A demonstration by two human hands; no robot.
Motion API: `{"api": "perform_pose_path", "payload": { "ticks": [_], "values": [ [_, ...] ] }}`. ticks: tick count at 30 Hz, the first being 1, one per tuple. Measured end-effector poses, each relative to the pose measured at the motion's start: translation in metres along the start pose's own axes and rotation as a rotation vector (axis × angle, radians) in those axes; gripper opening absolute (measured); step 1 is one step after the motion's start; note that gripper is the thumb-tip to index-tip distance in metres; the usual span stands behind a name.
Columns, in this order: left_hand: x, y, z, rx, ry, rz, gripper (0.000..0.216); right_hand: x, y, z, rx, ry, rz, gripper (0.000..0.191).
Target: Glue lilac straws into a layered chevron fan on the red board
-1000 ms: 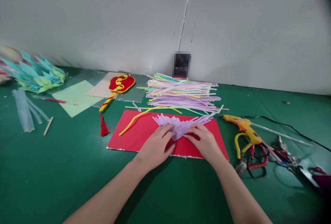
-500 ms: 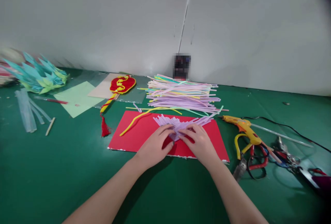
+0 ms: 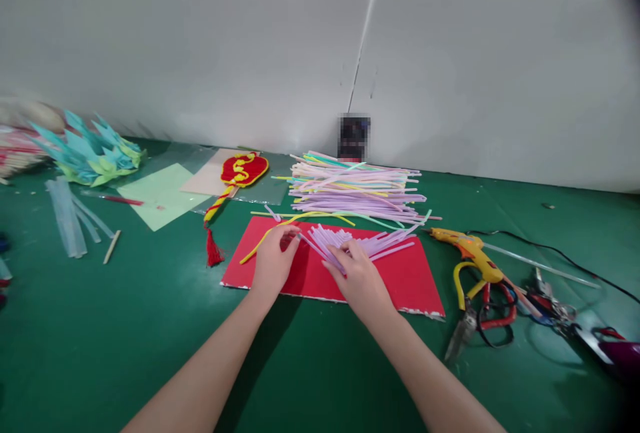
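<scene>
Lavender pipe cleaners (image 3: 383, 243), laid side by side in a V-shaped piece, rest over a red board (image 3: 405, 286). My right hand (image 3: 357, 279) is closed on the lower point of this piece, and its fingers cover part of it. At the left side my left hand (image 3: 274, 259) has thumb and fingertips together at the end of one lavender pipe cleaner (image 3: 311, 245). A bent yellow pipe cleaner (image 3: 263, 239) passes behind my left hand. Just beyond the board lies a pile of pastel pipe cleaners (image 3: 355, 186).
On the right are a yellow glue gun (image 3: 475, 253), pliers (image 3: 467, 319) and scissors (image 3: 595, 343). A red and yellow fan ornament (image 3: 245, 169), green paper (image 3: 160, 196), clear strips (image 3: 67, 219) and a turquoise folded piece (image 3: 95, 153) lie left. A grey panel (image 3: 200, 53) stands behind.
My left hand has moved left from the point of the lavender piece to the end of one pipe cleaner. My right hand has shifted slightly left, still at the point.
</scene>
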State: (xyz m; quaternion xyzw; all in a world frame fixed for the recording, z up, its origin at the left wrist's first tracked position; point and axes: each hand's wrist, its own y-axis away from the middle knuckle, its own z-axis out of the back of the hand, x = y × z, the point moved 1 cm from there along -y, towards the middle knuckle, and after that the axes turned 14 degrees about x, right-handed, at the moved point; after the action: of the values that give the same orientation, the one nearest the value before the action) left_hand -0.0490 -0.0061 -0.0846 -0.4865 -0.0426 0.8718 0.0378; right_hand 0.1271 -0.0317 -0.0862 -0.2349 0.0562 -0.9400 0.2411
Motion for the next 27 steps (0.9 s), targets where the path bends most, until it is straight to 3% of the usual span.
{"api": "perform_pose_path", "payload": {
  "ticks": [5, 9, 17, 27],
  "values": [
    [0.005, 0.001, -0.004, 0.1, -0.116, -0.053, 0.013, 0.007, -0.011, -0.009, 0.029, 0.163, -0.088, 0.034],
    [0.005, 0.002, -0.008, 0.112, -0.262, -0.137, 0.022, 0.007, -0.014, -0.011, 0.055, 0.26, -0.1, 0.032],
    [0.001, 0.005, -0.01, 0.156, -0.525, -0.289, 0.024, 0.008, -0.013, -0.01, 0.074, 0.296, -0.101, 0.032],
    [0.002, 0.005, -0.011, 0.151, -0.502, -0.248, 0.028, 0.008, -0.013, -0.01, 0.072, 0.289, -0.114, 0.031]
  ]
}}
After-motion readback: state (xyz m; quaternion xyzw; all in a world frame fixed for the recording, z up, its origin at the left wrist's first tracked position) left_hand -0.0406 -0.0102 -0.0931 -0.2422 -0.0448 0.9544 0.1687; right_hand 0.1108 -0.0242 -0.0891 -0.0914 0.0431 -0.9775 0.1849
